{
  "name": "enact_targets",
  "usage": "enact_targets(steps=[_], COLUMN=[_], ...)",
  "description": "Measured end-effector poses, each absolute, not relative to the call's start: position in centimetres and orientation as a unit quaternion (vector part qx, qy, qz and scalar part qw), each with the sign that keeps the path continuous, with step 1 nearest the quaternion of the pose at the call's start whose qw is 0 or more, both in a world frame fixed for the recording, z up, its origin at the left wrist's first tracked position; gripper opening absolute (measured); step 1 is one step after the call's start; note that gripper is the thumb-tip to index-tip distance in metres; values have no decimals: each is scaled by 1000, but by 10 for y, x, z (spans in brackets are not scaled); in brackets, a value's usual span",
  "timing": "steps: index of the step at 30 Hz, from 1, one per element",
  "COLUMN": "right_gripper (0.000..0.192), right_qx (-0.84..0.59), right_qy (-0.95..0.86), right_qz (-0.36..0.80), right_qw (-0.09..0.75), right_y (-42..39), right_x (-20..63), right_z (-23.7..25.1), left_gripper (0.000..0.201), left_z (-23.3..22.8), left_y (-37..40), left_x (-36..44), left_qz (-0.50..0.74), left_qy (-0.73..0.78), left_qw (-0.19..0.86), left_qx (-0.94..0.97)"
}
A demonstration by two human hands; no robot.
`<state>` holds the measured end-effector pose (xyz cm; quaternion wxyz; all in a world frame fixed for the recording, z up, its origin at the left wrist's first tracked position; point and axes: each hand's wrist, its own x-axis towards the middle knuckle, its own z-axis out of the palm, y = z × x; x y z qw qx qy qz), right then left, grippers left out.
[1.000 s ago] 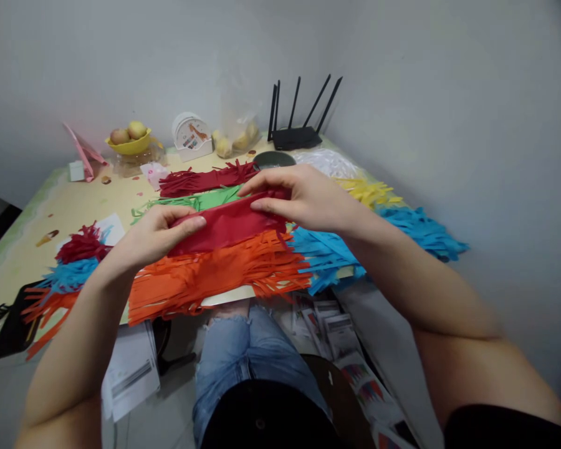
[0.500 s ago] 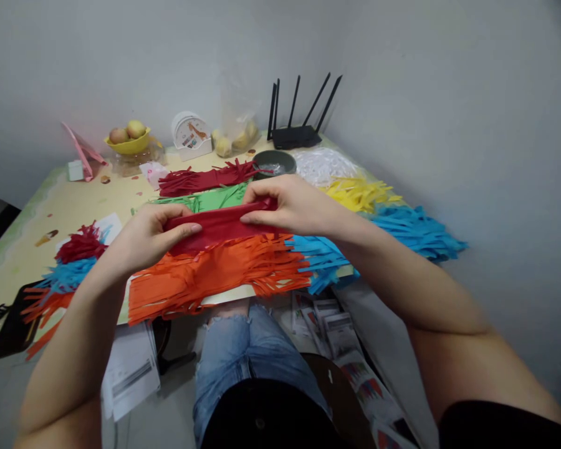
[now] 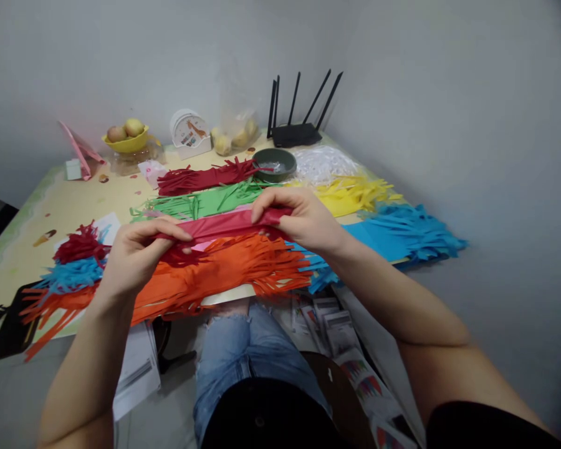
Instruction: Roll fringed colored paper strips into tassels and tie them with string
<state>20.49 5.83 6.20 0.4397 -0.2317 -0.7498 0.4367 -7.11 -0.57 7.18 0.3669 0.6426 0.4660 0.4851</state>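
Nearest, the ripped jeans [image 3: 234, 349] are cut off by the black top, and a right sleeve runs out of frame. The left hand [image 3: 133, 252] grips one end of a crimson tissue-paper strip [image 3: 222, 226], and the right hand [image 3: 306, 218] pinches the other between thumb and fingers; both ends are partly hidden by the hands. The strip is above the table, its long axis running left to right and slanting slightly up toward the right. It looks thin, faintly glossy and creased lengthwise, with darker red strands, hard to make out, below the left hand. Under it lies an orange fringed bundle [image 3: 229, 268], partly covering pink paper [image 3: 206, 246]. Beyond are a green fringed bundle [image 3: 217, 201], a dark red one [image 3: 201, 179] and a black router [image 3: 295, 135].
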Motion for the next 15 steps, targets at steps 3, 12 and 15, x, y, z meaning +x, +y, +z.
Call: enact_targets(steps=[3,12,15], right_gripper=[11,31,29], right_qx=[-219,-179,-180], right_qy=[-744,-793,-806], right_qz=[445,378,355], right_qw=[448,444,438], right_y=[60,60,59], right_x=[204,209,209], right_z=[61,65,65], left_gripper=[17,22,20], left_z=[69,66,69], left_y=[-5,-10,-11], left_x=[-76,-68,-64], left_qz=[488,504,479], left_qy=[451,452,448], left_qw=[307,241,181], left_qx=[681,696,733])
